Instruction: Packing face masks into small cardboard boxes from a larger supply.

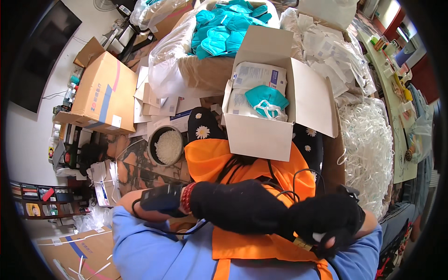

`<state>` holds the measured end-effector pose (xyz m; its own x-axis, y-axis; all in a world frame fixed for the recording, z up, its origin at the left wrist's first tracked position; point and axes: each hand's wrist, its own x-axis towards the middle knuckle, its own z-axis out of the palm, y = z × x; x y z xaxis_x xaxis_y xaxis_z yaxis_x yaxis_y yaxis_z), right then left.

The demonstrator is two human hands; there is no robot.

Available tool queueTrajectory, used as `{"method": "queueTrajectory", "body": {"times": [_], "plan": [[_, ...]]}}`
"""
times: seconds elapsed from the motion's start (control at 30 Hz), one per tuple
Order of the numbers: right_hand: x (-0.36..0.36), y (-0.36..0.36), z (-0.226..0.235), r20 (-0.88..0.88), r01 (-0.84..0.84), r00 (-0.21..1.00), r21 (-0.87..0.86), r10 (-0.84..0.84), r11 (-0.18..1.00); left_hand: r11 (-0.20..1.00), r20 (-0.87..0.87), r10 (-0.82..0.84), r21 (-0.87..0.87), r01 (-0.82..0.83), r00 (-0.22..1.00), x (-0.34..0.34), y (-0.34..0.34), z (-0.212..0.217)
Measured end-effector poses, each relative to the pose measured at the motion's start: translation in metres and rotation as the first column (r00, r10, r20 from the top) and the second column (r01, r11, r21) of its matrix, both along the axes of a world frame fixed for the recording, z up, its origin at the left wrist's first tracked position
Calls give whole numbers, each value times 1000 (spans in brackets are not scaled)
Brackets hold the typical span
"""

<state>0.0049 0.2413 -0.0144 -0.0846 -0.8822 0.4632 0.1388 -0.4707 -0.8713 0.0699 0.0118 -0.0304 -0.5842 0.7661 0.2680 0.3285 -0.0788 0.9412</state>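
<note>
Small white piece (318, 237) w/ a yellowish bit just below, pinched in black-gloved right hand (326, 224). Low in view, over orange apron. Too small to tell more.

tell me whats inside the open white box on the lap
Inside the white box lies a teal face mask with white ear loops, resting on sealed white packets. How many packets lie beneath, and the box's bottom, are covered.
</note>
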Motion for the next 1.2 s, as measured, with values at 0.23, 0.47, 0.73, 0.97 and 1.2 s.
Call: {"method": "queueTrajectory", "body": {"times": [0.23, 0.47, 0.73, 0.97, 1.2], "plan": [[2, 14, 30, -167, -59, 981, 230, 99, 971, 980, -103, 94, -167, -110, 990, 22, -4, 12], [-12, -21, 28, -559, 220, 828, 370, 27, 903, 983, 249, 182, -59, -173, 951, 14, -3, -17], [1, -39, -13, 73, 392, 891, 377, -449, 839, 968, 138, 248, -2, -250, 959, 8, -3, -24], [29, -43, -17, 505, 346, 834, -169, -220, 923, 969, -102, 92, -220, -112, 990, 10, 0, 9], [5, -16, -6, 123, -146, 981, -60, 152, 987, 861, -134, -139, -505, 53, 981, 6, -17, 18]]}}
